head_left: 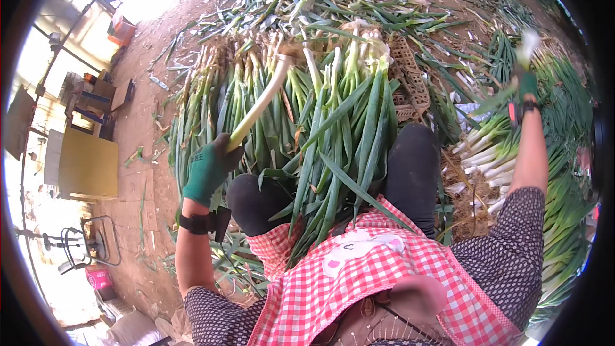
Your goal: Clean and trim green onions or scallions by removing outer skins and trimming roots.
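My left hand, in a green glove with dark fingertips, is closed round a leek. Its white shaft slants up and right, and the root end is smeared by motion. Out at the far right, my right hand, also green-gloved, grips a second leek; its pale end is blurred above the hand and a green leaf trails leftward. Between and beyond my knees lies a thick pile of untrimmed leeks, roots pointing away from me. Several leeks rest with their leaves across my lap.
White-ended leeks lie stacked along the right side. A brown plastic crate sits beside the pile. Leaf scraps cover the far ground. At left stand a yellow board, a metal-framed stand and an orange box.
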